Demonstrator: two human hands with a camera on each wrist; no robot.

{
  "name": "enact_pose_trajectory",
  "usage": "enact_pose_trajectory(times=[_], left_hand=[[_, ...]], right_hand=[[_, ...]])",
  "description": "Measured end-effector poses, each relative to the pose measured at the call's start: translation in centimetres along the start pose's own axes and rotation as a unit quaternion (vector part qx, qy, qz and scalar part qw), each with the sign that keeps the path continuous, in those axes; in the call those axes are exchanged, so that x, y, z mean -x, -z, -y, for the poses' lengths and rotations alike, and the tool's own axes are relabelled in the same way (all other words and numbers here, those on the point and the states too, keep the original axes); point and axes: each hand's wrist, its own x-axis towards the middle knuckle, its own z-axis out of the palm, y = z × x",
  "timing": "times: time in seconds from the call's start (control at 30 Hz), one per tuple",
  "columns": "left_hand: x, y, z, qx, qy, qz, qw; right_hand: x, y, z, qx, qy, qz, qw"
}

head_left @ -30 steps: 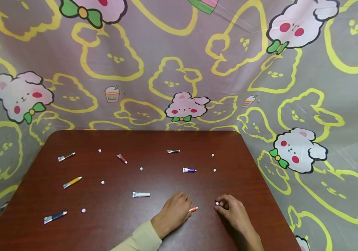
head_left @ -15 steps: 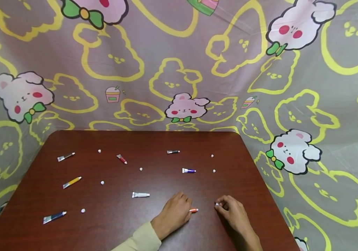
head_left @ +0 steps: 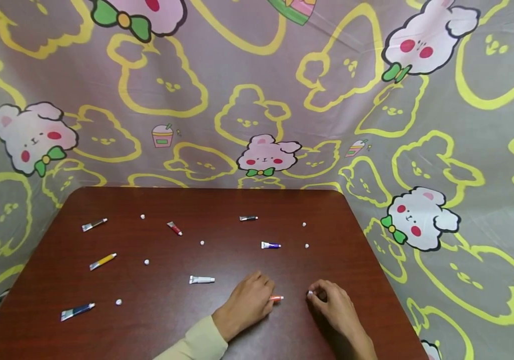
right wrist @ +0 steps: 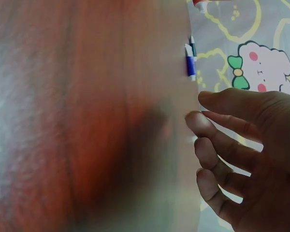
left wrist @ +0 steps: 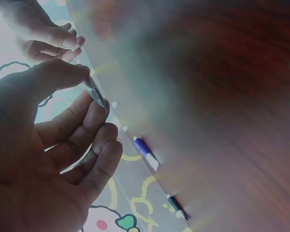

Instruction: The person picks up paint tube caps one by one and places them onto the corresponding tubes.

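Note:
On the dark red table my left hand pinches a small orange paint tube, whose tip pokes out to the right. In the left wrist view the thumb and fingers close on the tube. A short gap to the right, my right hand rests on the table and pinches a tiny white cap at its fingertips. The right wrist view shows its curled fingers and hides the cap.
Other tubes lie scattered: white, purple, black, red, yellow, blue, silver. Several loose white caps dot the table, such as one cap. A cartoon-print cloth hangs behind.
Both hands keep their holds and have hardly moved; only the head view has drifted slightly.

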Motion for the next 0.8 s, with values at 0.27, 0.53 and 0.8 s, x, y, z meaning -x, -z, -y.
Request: enact_pose_trajectory(times=[0.27, 0.53, 0.8], left_hand=[[-0.1, 0.7, 0.7, 0.001, -0.007, -0.01, 0.9999], [-0.4, 1.4, 1.2, -0.007, -0.021, -0.018, 0.9996], [-0.7, 1.7, 1.3, -0.002, -0.024, -0.033, 0.9992]], right_hand=[[0.0, 0.7, 1.3, 0.014, 0.004, -0.001, 1.0], [0.3, 1.3, 2.8, 0.006, 0.025, -0.012, 1.0], [0.6, 1.3, 3.4, 0.013, 0.069, -0.045, 0.996]])
